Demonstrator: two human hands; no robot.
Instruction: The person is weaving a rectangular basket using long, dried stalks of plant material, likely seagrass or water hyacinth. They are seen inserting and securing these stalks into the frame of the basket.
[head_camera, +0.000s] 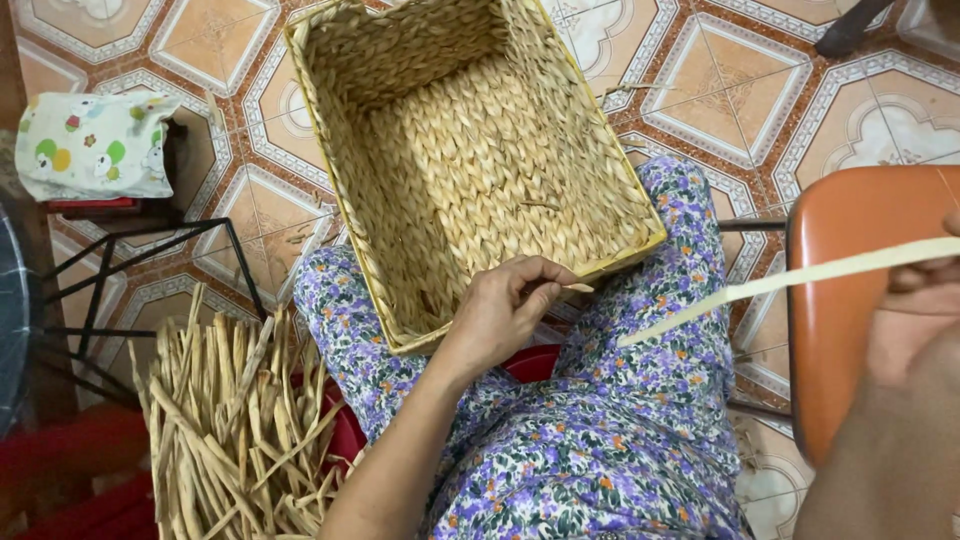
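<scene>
A rectangular woven straw basket (470, 150) rests on my knees, its open side facing up. My left hand (505, 305) sits at the basket's near rim, fingers pinched on the short end of a straw strand (578, 288). My right hand (925, 300) is raised at the right edge of the view, closed on a long pale flat strand (790, 280) that slants down toward my lap. I wear purple flowered trousers (600, 440).
A bundle of dried straw strands (235, 430) lies at my left on a red surface. An orange chair seat (850, 290) stands at the right. A black metal frame (130, 280) and a patterned cloth (95, 145) are at the left, on a tiled floor (740, 80).
</scene>
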